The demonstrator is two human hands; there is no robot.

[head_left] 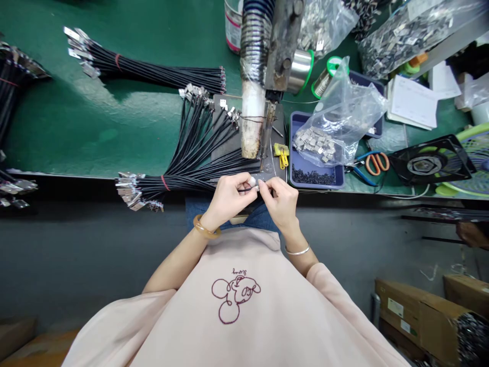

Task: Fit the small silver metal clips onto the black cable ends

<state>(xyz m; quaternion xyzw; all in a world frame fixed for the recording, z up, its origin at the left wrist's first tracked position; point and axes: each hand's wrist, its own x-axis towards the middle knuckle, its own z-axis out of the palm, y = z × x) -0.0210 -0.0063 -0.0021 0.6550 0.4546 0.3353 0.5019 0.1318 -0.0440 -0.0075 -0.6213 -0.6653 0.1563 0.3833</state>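
Black cable end (245,189) pinched in left hand (228,200) grip; right hand (281,203) clasps metal shell (260,187) at its tip.

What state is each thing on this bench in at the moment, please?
left hand: pinching a black cable.
right hand: pinching the same cable's tip.
nearest cable bundle: tied with a red band, fanned out.
far cable bundle: tied, lying flat.
plastic bag: open, holding metal shells.
scissors: appear closed.
blue tray: holds small black parts.
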